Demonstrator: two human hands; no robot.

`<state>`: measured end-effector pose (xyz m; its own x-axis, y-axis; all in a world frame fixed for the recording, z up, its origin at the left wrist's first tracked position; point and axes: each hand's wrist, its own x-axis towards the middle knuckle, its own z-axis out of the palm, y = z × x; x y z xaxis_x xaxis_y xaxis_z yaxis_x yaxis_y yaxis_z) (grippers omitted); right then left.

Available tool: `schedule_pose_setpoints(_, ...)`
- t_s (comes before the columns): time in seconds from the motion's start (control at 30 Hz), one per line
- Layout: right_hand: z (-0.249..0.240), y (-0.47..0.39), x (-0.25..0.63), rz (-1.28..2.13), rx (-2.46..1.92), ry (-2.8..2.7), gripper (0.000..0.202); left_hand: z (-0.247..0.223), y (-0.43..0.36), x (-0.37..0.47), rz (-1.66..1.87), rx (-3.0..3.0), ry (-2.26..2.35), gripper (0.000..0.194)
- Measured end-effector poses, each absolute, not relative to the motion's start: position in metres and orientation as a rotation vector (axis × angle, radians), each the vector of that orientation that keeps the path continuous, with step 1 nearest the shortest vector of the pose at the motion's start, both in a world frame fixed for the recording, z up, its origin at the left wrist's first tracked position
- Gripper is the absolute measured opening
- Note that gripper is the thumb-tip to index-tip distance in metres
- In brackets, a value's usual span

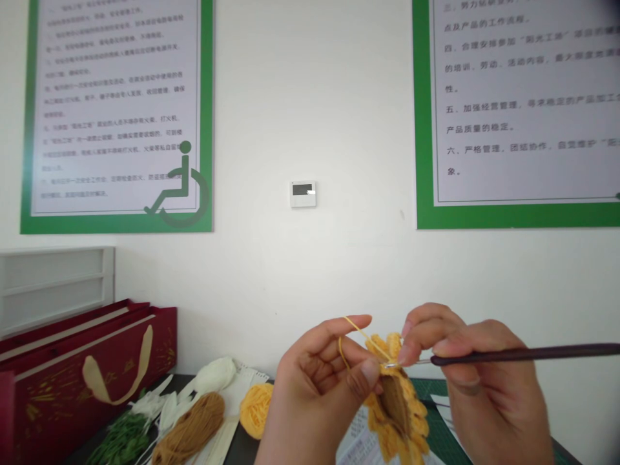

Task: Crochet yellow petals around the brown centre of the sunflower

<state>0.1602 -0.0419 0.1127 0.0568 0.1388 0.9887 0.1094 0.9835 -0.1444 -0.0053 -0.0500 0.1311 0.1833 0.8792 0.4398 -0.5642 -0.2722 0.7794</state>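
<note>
My left hand (322, 381) pinches the upper edge of a crocheted flower (417, 413) with yellow petals and a brown centre. Yellow yarn (358, 328) loops over the raised index finger of that hand and runs down to the flower. In my right hand (484, 381) is a crochet hook (523, 353) with a dark handle, held level. Its metal tip meets the yellow stitches beside my left thumb. My right fingertips also rest close against the top petals. Part of the flower is hidden behind my left fingers.
On the dark table lie a yellow yarn ball (255, 410), a brown skein (191, 429), white yarn (216, 376) and green yarn (121, 439). Dark red gift bags (87, 387) stand at the left. A green cutting mat (443, 429) and printed paper (361, 445) lie beneath my hands.
</note>
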Motion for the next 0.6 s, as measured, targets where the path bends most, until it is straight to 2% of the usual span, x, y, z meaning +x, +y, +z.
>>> schedule_pose_setpoints(0.13, 0.122, -0.049, 0.166, -0.229, -0.278, -1.611, 0.005, 0.131, -0.050, -0.004, 1.473, 1.185, 0.387, 0.031)
schedule_pose_setpoints(0.3, 0.131, -0.063, 0.189, -0.837, -0.400, -1.864, 0.009, 0.129, -0.049, -0.003, 1.471, 1.179, 0.412, 0.033)
schedule_pose_setpoints(0.37, 0.130, -0.067, 0.192, -0.984, -0.429, -1.946, 0.012, 0.129, -0.048, -0.003, 1.428, 1.158, 0.399, 0.036)
schedule_pose_setpoints(0.47, 0.125, -0.064, 0.183, -0.988, -0.411, -1.893, 0.011, 0.131, -0.048, -0.004, 1.356, 1.123, 0.346, 0.042)
schedule_pose_setpoints(0.57, 0.117, -0.051, 0.165, -0.830, -0.331, -1.550, 0.026, 0.132, -0.047, -0.004, 1.334, 1.080, 0.290, 0.045)
schedule_pose_setpoints(0.6, 0.115, -0.046, 0.161, -0.740, -0.290, -1.521, 0.026, 0.133, -0.047, -0.004, 1.337, 1.063, 0.281, 0.045)
